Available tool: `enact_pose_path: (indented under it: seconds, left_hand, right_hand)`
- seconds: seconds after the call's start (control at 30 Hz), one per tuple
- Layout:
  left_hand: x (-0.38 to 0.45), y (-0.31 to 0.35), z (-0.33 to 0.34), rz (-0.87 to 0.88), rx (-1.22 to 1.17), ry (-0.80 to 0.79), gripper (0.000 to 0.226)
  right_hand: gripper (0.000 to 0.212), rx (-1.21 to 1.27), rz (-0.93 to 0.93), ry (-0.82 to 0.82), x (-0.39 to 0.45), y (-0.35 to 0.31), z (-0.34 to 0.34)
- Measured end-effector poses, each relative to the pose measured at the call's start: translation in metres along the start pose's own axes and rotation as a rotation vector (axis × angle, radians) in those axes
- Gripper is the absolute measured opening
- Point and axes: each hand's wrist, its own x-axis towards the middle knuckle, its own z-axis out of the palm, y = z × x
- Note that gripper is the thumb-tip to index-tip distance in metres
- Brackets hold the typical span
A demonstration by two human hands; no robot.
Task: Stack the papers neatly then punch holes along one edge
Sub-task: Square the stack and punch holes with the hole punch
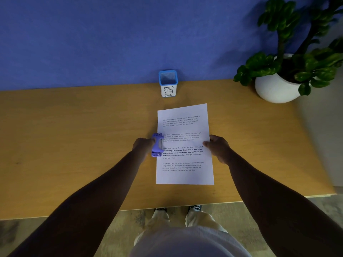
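A stack of white printed papers lies squared up on the wooden table, its long side running away from me. A purple hole punch sits over the middle of the stack's left edge. My left hand grips the punch from the left side. My right hand holds the stack's right edge, thumb on top of the sheet and fingers curled at the edge.
A blue mesh cup labelled BIN stands against the blue wall behind the papers. A potted plant in a white pot occupies the back right corner. The table's front edge is close to my body.
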Motion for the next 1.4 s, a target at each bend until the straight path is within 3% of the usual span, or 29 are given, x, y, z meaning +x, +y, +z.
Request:
enact_pose_path:
  seconds: [0.1, 0.23, 0.8, 1.0, 1.13, 1.4]
  left_hand:
    - [0.008, -0.002, 0.003, 0.028, 0.046, 0.006, 0.041]
    - [0.010, -0.003, 0.007, 0.022, 0.082, -0.009, 0.046]
    - [0.012, -0.006, 0.013, -0.042, 0.046, -0.064, 0.042]
    - [0.012, -0.006, 0.011, -0.061, -0.035, -0.066, 0.046]
    - [0.014, -0.007, 0.008, -0.072, -0.077, -0.066, 0.036]
    - [0.016, -0.012, 0.005, -0.058, -0.077, -0.077, 0.015]
  right_hand:
    - [0.026, -0.009, 0.005, -0.003, 0.003, 0.000, -0.002]
    - [0.029, -0.022, 0.024, -0.008, 0.007, 0.003, -0.003]
    - [0.033, -0.183, 0.020, -0.036, 0.020, 0.007, 0.001]
    - [0.039, -0.144, 0.043, 0.166, 0.023, 0.013, 0.004]
    - [0.047, -0.240, 0.037, 0.335, 0.023, 0.020, 0.005]
    - [0.029, -0.344, -0.017, 0.367, 0.022, 0.025, 0.016]
